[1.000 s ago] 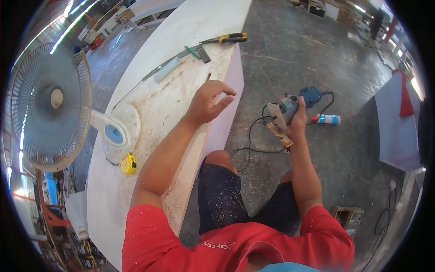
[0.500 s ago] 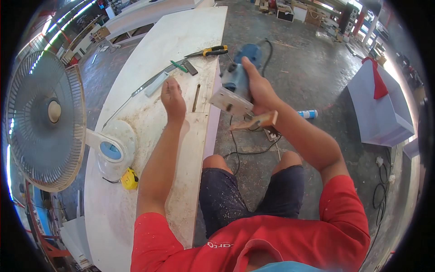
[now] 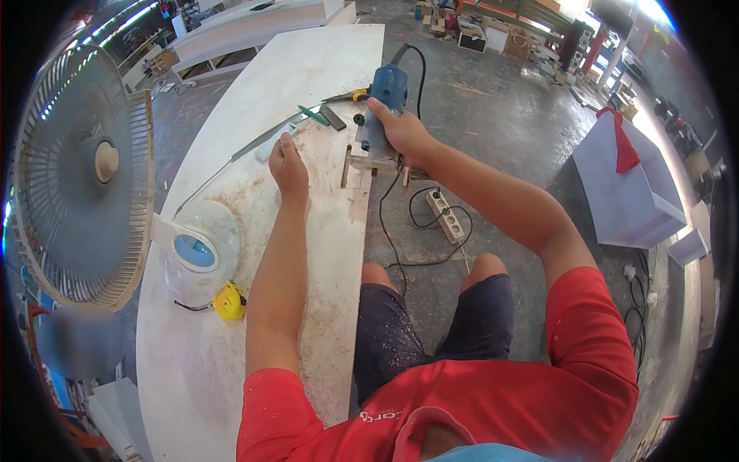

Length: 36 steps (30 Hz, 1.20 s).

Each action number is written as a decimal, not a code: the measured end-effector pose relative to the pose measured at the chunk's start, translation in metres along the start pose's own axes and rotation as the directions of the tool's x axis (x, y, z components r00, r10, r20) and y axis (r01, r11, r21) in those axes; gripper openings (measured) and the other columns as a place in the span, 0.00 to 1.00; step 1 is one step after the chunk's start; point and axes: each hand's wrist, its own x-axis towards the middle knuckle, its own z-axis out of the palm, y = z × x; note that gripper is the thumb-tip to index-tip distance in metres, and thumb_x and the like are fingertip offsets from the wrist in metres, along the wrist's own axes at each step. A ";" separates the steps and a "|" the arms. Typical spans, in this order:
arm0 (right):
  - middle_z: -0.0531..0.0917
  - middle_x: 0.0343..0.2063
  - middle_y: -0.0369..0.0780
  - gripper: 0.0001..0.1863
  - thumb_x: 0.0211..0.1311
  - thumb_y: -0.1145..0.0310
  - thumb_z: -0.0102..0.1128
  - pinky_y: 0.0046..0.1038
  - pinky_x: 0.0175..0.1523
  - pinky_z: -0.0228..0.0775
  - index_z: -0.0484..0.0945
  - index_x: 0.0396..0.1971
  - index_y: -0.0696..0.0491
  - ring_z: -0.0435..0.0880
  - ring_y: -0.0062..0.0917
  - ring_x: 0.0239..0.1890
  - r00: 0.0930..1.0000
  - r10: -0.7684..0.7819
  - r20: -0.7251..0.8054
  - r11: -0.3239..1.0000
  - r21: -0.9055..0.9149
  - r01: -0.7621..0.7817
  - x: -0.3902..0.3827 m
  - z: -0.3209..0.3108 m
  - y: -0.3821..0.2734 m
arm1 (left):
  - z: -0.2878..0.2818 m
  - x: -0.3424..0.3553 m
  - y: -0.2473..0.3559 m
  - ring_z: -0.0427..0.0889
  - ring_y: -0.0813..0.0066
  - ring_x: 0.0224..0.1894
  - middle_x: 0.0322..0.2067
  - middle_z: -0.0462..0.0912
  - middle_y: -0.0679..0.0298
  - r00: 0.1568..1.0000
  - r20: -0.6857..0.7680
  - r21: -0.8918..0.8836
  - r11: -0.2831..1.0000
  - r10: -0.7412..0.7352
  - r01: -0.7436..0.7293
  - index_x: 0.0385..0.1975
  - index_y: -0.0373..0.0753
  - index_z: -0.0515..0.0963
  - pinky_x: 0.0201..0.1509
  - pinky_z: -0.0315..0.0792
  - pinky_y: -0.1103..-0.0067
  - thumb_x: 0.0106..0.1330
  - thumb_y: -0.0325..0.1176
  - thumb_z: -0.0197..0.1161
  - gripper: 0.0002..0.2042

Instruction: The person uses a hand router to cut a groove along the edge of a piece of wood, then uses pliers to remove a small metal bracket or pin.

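A blue trim router (image 3: 389, 88) with a clear base is gripped in my right hand (image 3: 404, 137) at the right edge of the white board (image 3: 315, 61). Its base sits beside a narrow slot (image 3: 345, 168) cut in the board; whether it touches the surface I cannot tell. My left hand (image 3: 289, 168) is over the board left of the slot, fingers curled together and nothing visible in them. Just beyond it lie a light-coloured strip (image 3: 269, 145), a green pencil-like stick (image 3: 312, 115), a dark block (image 3: 332, 118) and yellow-black pliers (image 3: 358, 95), partly hidden by the router.
On the board's left stand a fan (image 3: 100, 165) and its round base (image 3: 219, 254), with a yellow tape measure (image 3: 229, 301) nearby. Sawdust is scattered around. A power strip (image 3: 445, 215) and black cord lie on the floor. A white cabinet box (image 3: 627, 185) carries a red cloth (image 3: 625, 146).
My right hand has brought the router left and turned it from tilted to more upright at the board's edge. The notched wooden piece below it is now mostly hidden. My left hand has barely moved.
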 end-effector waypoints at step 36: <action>0.88 0.38 0.41 0.35 0.69 0.37 0.63 0.31 0.49 0.77 0.82 0.50 0.59 0.86 0.26 0.40 0.848 -0.528 0.049 0.783 -0.359 0.508 0.058 0.041 0.041 | 0.023 0.021 0.026 0.78 0.76 0.43 0.38 0.84 0.64 0.968 0.249 0.137 0.990 -0.015 -0.020 0.47 0.31 0.83 0.51 0.72 0.77 0.74 0.52 0.65 0.24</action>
